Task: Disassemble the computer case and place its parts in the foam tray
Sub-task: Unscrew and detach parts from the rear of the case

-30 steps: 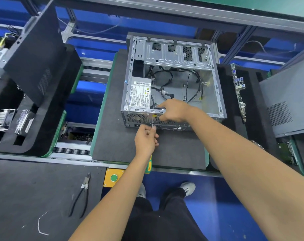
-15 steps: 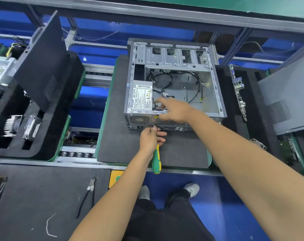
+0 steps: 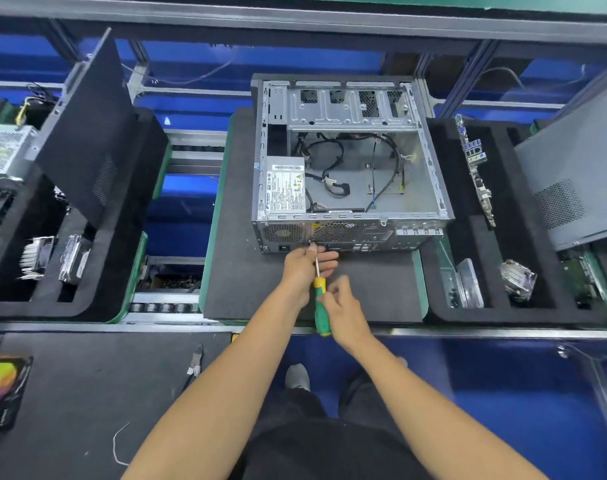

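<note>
hands (image 3: 324,289): right left case (image 3: 350,168), joined screwdriver (image 3: 321,306).

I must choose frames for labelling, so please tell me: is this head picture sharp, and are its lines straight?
Head view: the open grey metal computer case is sharp at centre; the right hand by the green-and-yellow screwdriver is slightly motion-blurred; the wide lens bends the black foam tray and rails at the edges; lighting is even.

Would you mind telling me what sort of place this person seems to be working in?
Most likely a computer teardown line in a factory. An opened computer case sits on a pallet by a roller conveyor, and black foam trays on both sides hold removed parts, such as a motherboard.
</note>
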{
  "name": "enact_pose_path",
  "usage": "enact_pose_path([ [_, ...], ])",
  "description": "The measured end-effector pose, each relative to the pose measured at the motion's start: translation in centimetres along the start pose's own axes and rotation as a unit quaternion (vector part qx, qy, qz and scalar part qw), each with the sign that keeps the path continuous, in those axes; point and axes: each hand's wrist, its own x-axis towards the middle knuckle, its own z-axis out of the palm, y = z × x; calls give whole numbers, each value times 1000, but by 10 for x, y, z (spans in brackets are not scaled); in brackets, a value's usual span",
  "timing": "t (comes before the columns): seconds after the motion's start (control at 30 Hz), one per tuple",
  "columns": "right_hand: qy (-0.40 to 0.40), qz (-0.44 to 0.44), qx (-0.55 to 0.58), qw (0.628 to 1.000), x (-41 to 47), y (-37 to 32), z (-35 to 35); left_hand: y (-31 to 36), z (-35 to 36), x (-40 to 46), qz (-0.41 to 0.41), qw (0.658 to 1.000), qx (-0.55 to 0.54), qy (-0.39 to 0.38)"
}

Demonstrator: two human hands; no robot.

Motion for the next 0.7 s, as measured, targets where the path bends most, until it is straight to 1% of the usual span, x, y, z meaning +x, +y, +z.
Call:
enact_pose_path([
  [0.03, -56, 61, 86, 993, -2, 2, 4, 0, 1, 1, 2, 1000, -6, 4],
  [0.07, -98, 110, 152, 977, -3, 2, 5, -1, 2, 1, 2, 1000, -15, 10],
  [0.1, -122, 131, 191, 965, -4, 2, 5, -2, 2, 2, 1, 1000, -25, 16],
  [0.13, -127, 126, 208, 962, -3, 2, 5, -2, 3, 3, -1, 999, -34, 21],
  [0.2, -107, 106, 225, 963, -3, 3, 5, -2, 4, 3, 3, 999, -33, 23],
  [0.23, -92, 113, 229, 962, -3, 3, 5, -3, 4, 3, 11, 999, -18, 25],
  [0.3, -42, 118, 203, 971, -4, 1, 7, -5, 2, 4, 43, 997, 47, 45],
  [0.37, -1, 87, 159, 983, -6, 2, 14, -7, 0, 4, 75, 988, 109, 75],
  [0.43, 15, 62, 152, 986, -9, -1, 21, -8, -1, 4, 79, 987, 116, 83],
  [0.47, 8, 66, 172, 983, -10, -3, 24, -6, -1, 5, 73, 988, 109, 80],
  [0.53, -43, 111, 249, 961, -14, -7, 28, -3, -1, 6, 56, 992, 90, 70],
  [0.6, -99, 157, 349, 919, -18, -2, 26, -1, -2, 6, 40, 995, 76, 56],
  [0.63, -110, 165, 390, 899, -18, 2, 25, 0, -3, 6, 32, 996, 68, 50],
  [0.67, -104, 167, 412, 890, -17, 5, 24, 1, -4, 6, 26, 997, 61, 44],
  [0.7, -87, 165, 413, 892, -15, 7, 23, 1, -4, 6, 23, 997, 56, 39],
])
